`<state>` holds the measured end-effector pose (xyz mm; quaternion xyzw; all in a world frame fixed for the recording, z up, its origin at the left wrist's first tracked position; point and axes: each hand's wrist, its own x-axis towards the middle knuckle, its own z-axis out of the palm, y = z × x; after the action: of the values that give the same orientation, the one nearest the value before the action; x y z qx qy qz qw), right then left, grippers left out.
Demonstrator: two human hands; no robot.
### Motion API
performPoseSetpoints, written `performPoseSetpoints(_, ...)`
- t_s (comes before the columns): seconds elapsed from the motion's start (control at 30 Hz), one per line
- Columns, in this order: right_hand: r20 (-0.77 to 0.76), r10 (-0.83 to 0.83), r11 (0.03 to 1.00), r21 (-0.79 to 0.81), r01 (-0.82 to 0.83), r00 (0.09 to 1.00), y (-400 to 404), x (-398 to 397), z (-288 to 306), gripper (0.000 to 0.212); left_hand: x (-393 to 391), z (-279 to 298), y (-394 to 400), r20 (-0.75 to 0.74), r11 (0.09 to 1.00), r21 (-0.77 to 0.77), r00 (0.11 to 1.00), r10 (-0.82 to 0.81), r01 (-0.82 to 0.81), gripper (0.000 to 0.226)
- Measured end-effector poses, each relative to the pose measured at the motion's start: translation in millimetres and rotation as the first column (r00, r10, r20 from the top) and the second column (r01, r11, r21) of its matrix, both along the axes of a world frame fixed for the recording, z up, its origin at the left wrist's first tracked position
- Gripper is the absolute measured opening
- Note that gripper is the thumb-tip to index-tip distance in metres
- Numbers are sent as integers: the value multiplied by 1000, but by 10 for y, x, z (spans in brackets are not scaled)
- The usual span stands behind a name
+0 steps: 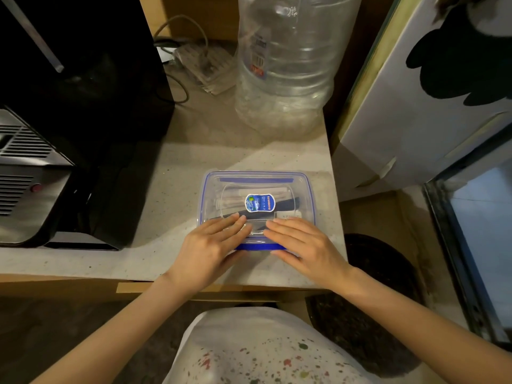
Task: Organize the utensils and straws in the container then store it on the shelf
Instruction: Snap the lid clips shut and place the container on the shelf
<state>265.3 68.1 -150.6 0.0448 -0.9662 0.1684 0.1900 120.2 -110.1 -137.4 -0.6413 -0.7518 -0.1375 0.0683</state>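
Container: clear plastic box with blue trim sits on the speckled counter, near its right front corner, just in front of the big empty water bottle.
Lid: clear lid with a blue label lies on top of the box; the far blue latch looks folded down, the near blue latch shows between the wrists.
Contents: pale straws and a dark utensil handle show dimly through the lid; exact count cannot be told.
Left hand: left hand lies flat, fingers together and extended, palm down on the near left part of the lid; it grasps nothing.
Right hand: right hand mirrors it on the near right part, fingers extended and flat, pressing, not pinching.
Step in hand: likely seating the lid's near edge before the box goes to a shelf.
Doing it well: press evenly with both palms close to the rim, not the flexible middle, then swing the near latch until it catches.
Check: run fingertips along all four edges; a raised corner means a straw is caught.
Risk: box may slide toward the counter edge under a forward push, so push straight down.
Shelf: none can be identified in this view.
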Motion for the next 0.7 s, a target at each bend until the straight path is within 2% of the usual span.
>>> performPoseSetpoints(0.17, -10, -8, 995, -103, 7, 1000, -7, -17, 6, 38, -37, 38, 51, 53, 1000, 14, 998, -21, 20, 37)
performPoseSetpoints(0.33, 48, 5, 974, -228, 6, 999, 31, -51, 82, 34, -121, 144, 81, 101, 997, -47, 993, -54, 59, 32)
performPoseSetpoints(0.37, 65, 3, 957, -289, 16, 998, 43, -71, 109, 30, -142, 173, 91, 136, 996, -56, 989, -55, 63, 28)
performPoseSetpoints(0.43, 85, -15, 898, -438, 51, 996, 90, -137, 163, 20, -198, 259, 148, 201, 998, -60, 979, -11, 24, 36)
performPoseSetpoints(0.5, 119, -72, 843, -524, 124, 990, 173, -244, 208, 19, -284, 317, 263, 206, 999, -39, 978, 34, -27, 38)
performPoseSetpoints(0.6, 165, -158, 845, -487, 220, 974, 357, -462, 253, 20, -462, 340, 518, 202, 990, -21, 969, 141, -140, 29)
performPoseSetpoints(0.7, 212, -190, 870, -416, 264, 959, 571, -726, 297, 20, -686, 326, 766, 319, 963, -78, 908, 270, -259, 30)
